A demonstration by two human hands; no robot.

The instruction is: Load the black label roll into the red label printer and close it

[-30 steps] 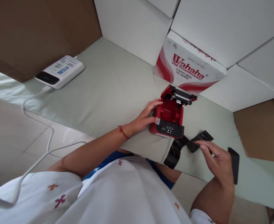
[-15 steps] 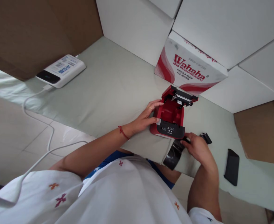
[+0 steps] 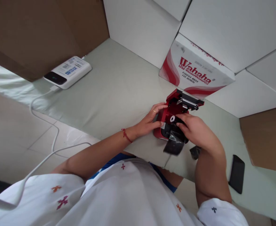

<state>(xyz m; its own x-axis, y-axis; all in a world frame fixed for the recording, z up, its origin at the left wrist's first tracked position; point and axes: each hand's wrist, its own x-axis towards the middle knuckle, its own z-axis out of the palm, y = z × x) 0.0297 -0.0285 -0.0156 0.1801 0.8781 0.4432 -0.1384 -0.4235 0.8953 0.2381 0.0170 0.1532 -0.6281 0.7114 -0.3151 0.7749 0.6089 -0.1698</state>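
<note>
A small red and black printer (image 3: 161,133) stands on the cloth-covered surface with its lid (image 3: 173,95) raised. My left hand (image 3: 149,124) grips its left side, thumb near the front panel and fingers by the hinge end. Over the open compartment, my right hand (image 3: 195,130) pinches a black paper roll (image 3: 172,119) whose white ring-shaped end faces left. From the roll a loose black strip (image 3: 175,147) hangs forward across the front panel. How deep the roll sits is hidden by my right hand.
Another black roll or strip (image 3: 194,152) lies under my right wrist, partly covered. A black phone-like slab (image 3: 236,174) rests farther right. Behind the printer stands a Wahaha carton (image 3: 194,73). A white power bank (image 3: 69,72) with a cable (image 3: 32,105) lies far left.
My right hand has moved left from the black pieces on the cloth, picked up the black roll and brought it over the printer's compartment. My left hand keeps its hold.
</note>
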